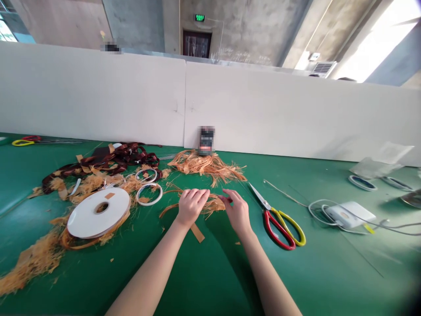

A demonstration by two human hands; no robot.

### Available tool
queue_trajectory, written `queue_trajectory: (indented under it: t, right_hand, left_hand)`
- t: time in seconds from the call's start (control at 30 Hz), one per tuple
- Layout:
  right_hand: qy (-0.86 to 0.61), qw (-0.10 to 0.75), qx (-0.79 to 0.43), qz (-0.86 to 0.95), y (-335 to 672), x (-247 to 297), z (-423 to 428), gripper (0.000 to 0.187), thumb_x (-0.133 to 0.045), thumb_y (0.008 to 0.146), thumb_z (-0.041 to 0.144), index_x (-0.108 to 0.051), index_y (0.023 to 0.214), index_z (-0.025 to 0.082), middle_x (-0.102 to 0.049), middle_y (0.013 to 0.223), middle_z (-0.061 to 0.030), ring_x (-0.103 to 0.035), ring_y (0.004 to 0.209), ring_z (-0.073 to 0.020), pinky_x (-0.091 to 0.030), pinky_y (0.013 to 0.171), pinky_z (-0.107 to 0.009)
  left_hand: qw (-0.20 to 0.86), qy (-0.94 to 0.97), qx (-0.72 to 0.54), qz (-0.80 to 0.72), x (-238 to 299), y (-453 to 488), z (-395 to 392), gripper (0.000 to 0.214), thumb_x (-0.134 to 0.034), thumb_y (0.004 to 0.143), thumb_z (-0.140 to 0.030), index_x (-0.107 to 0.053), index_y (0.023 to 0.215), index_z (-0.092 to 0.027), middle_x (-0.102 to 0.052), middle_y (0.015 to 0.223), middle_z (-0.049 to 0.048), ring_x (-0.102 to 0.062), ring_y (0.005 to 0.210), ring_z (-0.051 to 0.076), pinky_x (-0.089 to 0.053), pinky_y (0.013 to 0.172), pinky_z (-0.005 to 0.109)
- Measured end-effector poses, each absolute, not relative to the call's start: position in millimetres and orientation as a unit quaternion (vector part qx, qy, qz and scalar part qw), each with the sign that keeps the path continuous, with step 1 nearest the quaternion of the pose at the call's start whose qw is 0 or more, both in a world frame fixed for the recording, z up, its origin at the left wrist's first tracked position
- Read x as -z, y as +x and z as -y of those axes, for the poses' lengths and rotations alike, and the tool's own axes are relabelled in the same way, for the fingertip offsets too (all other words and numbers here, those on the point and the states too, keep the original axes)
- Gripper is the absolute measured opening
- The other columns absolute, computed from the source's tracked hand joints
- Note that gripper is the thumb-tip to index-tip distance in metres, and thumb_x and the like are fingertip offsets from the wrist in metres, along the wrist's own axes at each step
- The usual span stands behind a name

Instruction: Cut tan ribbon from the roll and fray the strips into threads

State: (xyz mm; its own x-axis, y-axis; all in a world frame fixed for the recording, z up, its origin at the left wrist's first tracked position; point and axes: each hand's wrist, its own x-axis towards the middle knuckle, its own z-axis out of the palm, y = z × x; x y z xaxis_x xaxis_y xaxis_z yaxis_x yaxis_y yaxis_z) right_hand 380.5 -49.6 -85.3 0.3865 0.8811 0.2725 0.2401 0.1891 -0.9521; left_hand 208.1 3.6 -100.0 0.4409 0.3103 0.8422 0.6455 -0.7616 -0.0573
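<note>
My left hand (191, 207) lies curled over a loose tuft of orange fibre strands (213, 205) on the green mat (315, 272). My right hand (237, 211) comes in from the other side, its fingertips at the tuft's right end; any pinch there is hidden. A tan tape strip (197, 232) lies just below my left hand. Further left are a white tape reel (82, 219) and two white rings (149, 194). To the right of my right hand rest red-and-yellow-handled scissors (279, 226), blades pointing away.
A dark red tape tangle (105, 160) and a larger orange fibre heap (207, 166) lie behind my hands. A white adapter (348, 215) with cable sits right. A second scissors (23, 141) lies far left. A white partition (263, 109) bounds the mat's far edge.
</note>
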Motion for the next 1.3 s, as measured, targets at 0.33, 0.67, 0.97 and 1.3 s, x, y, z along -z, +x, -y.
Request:
queue_trajectory:
  t: [0.33, 0.67, 0.97, 1.3]
  right_hand:
    - [-0.456, 0.65, -0.451, 0.409, 365.8, 76.6, 47.0, 0.024, -0.054, 0.084, 0.033, -0.073, 0.092, 0.022, -0.066, 0.123, -0.0059, -0.056, 0.121, -0.0228, -0.042, 0.104, -0.039]
    - [-0.366, 0.669, -0.6, 0.244, 366.8, 70.2, 46.1, 0.015, -0.056, 0.075, 0.019, -0.071, 0.074, 0.019, -0.074, 0.09, -0.0029, -0.066, 0.077, -0.012, -0.055, 0.081, -0.023]
    - [-0.409, 0.672, -0.539, 0.3, 385.1, 57.1, 53.4, 0.037, -0.063, 0.074, 0.043, -0.042, 0.053, 0.021, -0.059, 0.065, 0.0023, -0.011, 0.035, -0.0026, -0.019, 0.034, -0.025]
    - [-0.512, 0.611, -0.457, 0.395, 367.2, 59.8, 55.4, 0.035, -0.078, 0.064, 0.035, -0.073, 0.093, 0.016, -0.044, 0.046, 0.0078, -0.03, 0.044, -0.0058, -0.018, 0.042, -0.023]
  left_hand:
    - [0.172, -0.832, 0.433, 0.3, 101.9, 209.9, -4.1, 0.03, -0.043, 0.093, -0.009, -0.066, 0.109, -0.02, -0.075, 0.091, 0.0048, -0.063, 0.076, 0.016, -0.038, 0.07, 0.033]
    - [0.123, -0.8, 0.472, 0.35, 102.5, 209.9, -6.7, 0.041, -0.038, 0.087, 0.0, -0.07, 0.102, -0.02, -0.074, 0.083, 0.0052, -0.06, 0.07, 0.017, -0.035, 0.068, 0.034]
    - [0.065, -0.737, 0.524, 0.422, 106.7, 205.5, -16.9, 0.038, -0.038, 0.089, -0.004, -0.07, 0.098, -0.02, -0.074, 0.085, 0.008, -0.061, 0.072, 0.021, -0.034, 0.067, 0.037]
    - [-0.169, -0.775, 0.482, 0.372, 89.3, 224.6, 3.0, 0.018, -0.049, 0.092, -0.025, -0.066, 0.092, -0.021, -0.072, 0.073, 0.0019, -0.064, 0.071, 0.018, -0.042, 0.072, 0.033]
